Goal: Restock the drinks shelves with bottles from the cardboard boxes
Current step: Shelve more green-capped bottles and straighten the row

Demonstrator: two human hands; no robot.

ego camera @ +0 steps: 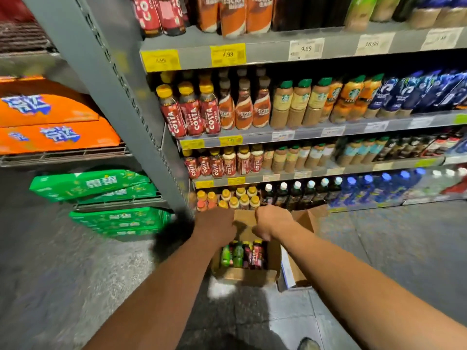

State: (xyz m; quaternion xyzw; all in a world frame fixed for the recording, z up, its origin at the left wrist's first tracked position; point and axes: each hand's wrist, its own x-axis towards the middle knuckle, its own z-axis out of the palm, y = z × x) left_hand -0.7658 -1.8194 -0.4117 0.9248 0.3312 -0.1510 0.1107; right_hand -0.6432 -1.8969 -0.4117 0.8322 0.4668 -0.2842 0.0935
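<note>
**Bottles left in the box, shelves near full**

At least 4 bottles (242,253) stand in the open box (245,276), just below both grips. The left grip (214,228) and right grip (271,223) reach in, fingers mostly hidden; whether either holds a bottle I cannot tell. Beyond the grips, the shelves (267,50) look well filled, so I judge the restocking late, with this box yet to empty.

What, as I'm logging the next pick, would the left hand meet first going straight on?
Probably the green bottles at the left end of the open cardboard box. The left hand points down just above them, though depth is hard to judge.
</note>
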